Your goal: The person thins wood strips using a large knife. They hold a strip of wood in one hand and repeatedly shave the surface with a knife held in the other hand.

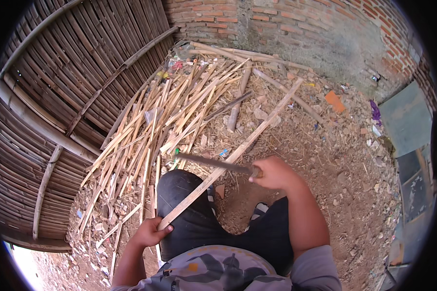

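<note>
Both hands are at work on one bamboo strip, blade resting partway along it.
Left hand (150,233) grips the near end of the long strip (233,156), which lies over the knee; right hand (273,173) is closed round the knife (213,163) handle. Many finished-looking slats (165,116) lie heaped on the ground by the bamboo fence (58,97); several uncut poles (238,53) remain by the brick wall (286,24).

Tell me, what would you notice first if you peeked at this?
Probably the long bamboo strip running slantwise through the middle, gripped at its near end by the left hand over the knee. The right hand lays a long blade across it. Left of them, a big heap of split bamboo sticks lies beside a woven bamboo wall.
</note>
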`<state>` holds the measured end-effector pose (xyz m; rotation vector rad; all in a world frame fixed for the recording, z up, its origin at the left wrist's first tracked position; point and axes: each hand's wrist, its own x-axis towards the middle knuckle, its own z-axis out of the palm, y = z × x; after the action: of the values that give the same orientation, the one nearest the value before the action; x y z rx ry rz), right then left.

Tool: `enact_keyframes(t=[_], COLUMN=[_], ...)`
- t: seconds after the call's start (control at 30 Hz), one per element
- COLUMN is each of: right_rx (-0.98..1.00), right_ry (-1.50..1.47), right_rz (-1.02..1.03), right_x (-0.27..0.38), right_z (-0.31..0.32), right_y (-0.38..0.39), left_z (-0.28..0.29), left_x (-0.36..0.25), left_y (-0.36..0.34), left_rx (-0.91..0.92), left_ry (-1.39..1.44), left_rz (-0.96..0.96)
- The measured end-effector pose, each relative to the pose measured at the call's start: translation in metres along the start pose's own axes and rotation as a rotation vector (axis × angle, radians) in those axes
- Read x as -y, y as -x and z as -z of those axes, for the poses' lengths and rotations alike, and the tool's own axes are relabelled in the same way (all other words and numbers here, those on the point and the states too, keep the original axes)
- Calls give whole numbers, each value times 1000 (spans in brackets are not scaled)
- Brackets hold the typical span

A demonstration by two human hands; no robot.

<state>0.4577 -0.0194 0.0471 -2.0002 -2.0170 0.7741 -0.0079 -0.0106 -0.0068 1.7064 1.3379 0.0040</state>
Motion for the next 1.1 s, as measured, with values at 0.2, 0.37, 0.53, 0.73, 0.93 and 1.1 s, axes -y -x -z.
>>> enact_keyframes(t=[0.2,0.37,0.53,0.73,0.93,1.1], right_rx=[94,-267,-135,133,-142,-133], right_ry=[-92,-226,-155,24,-180,-255], right_rz=[21,-224,-109,93,-203,-287], right_x=[-4,-55,-22,23,-44,-22], right_z=[-1,18,10,-1,14,18], right_y=[-4,0,2,0,-3,0], left_z=[-4,-1,1,-1,2,1], left_x=[9,-2,-6,-5,-6,-4], left_y=[4,0,2,7,2,1], left_rx=[-53,-31,-12,-61,-22,-20], left_ry=[19,-35,-55,-43,-65,-75], left_rz=[-7,-27,-4,-12,-9,7])
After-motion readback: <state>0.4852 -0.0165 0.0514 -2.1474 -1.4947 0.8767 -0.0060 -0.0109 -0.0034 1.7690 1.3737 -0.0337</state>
